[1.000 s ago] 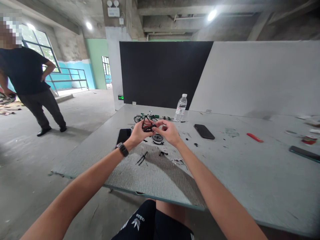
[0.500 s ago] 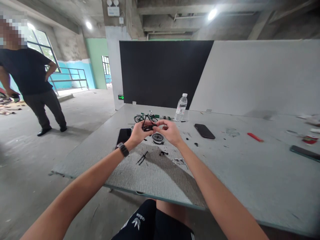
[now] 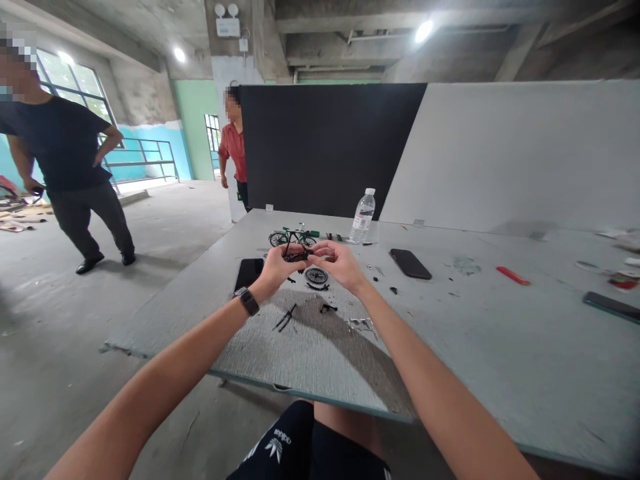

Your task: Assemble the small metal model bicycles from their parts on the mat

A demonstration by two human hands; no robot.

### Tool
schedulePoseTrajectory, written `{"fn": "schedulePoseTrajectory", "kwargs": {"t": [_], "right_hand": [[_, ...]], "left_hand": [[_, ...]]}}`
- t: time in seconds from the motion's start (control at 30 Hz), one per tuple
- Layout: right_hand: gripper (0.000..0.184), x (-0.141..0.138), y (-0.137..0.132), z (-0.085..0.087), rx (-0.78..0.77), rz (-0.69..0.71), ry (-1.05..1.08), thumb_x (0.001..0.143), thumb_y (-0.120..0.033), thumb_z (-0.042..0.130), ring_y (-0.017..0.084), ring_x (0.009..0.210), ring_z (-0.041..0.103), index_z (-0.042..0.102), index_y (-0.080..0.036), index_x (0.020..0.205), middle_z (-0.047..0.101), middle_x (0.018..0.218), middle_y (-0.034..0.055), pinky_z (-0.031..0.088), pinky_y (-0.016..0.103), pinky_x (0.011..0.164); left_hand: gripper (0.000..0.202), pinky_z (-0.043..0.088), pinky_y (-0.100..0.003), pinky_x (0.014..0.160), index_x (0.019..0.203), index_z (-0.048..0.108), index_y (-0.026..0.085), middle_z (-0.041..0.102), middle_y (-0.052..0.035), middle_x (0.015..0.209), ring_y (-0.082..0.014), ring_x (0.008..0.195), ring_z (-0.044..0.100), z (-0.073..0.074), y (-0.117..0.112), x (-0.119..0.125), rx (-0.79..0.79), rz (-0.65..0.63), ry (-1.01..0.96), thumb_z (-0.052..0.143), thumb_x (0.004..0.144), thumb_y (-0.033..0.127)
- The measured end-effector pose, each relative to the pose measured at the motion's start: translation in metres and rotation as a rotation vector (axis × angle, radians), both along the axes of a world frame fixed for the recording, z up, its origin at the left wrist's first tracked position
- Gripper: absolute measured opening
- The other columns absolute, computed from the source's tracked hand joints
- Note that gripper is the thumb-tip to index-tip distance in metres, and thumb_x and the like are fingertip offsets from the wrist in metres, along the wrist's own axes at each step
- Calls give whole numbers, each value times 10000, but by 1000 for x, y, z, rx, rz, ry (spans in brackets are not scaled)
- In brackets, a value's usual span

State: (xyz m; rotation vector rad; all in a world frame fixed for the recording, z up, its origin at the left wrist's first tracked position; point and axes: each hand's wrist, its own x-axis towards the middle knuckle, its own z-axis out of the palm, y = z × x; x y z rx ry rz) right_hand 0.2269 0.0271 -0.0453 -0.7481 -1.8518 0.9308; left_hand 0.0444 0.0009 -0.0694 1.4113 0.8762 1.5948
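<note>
While the grey table [image 3: 475, 360] spreads before us, a clear bottle [image 3: 363, 218] stands upright towards its back edge, its white cap on; how much liquid it contains we cannot tell. Our left hand [image 3: 275, 271], its fingers curled partway, grips the black bicycle frame [image 3: 296, 257] above the table. Our right hand [image 3: 339, 267] is nearly closed, thumb and fingertips pinching the frame's right end; whether a smaller part sits between them we cannot make out. Behind the hands we see a green model bicycle [image 3: 280, 239]. Below them lie a spoked wheel [image 3: 317, 276], then, nearer us, a black fork [image 3: 286, 318] and some shiny small parts [image 3: 362, 325].
</note>
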Motion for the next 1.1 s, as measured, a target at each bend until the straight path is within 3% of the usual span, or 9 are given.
{"fn": "schedulePoseTrajectory", "kwargs": {"t": [0.23, 0.5, 0.73, 1.1], "right_hand": [[398, 1, 5, -2, -17, 24, 40, 767, -510, 806, 198, 839, 686, 743, -217, 1029, 757, 951, 66, 546, 342, 742], [402, 4, 7, -4, 11, -28, 6, 788, -552, 776, 179, 786, 649, 755, -204, 988, 749, 962, 68, 516, 319, 698], [365, 1, -1, 2, 18, 21, 1, 832, -549, 733, 173, 779, 629, 709, -197, 924, 720, 902, 58, 499, 312, 693], [413, 2, -1, 5, 54, -34, -92, 768, -551, 781, 207, 798, 649, 751, -162, 904, 739, 915, 94, 509, 335, 700]], "left_hand": [[468, 539, -331, 822, 948, 714, 120, 743, -87, 980, -164, 842, 685, -1, 0, 0, -112, -5, -164, 955, 553, 190], [473, 546, -325, 836, 948, 724, 125, 755, -84, 991, -159, 845, 692, 1, -1, 0, -107, -21, -188, 965, 548, 199], [459, 562, -320, 812, 958, 715, 126, 750, -72, 965, -148, 815, 693, -1, 1, 0, -115, -27, -206, 955, 574, 195], [450, 557, -323, 839, 925, 748, 133, 764, -81, 977, -178, 871, 700, 1, 1, 0, -47, -11, -180, 962, 541, 232]]}}
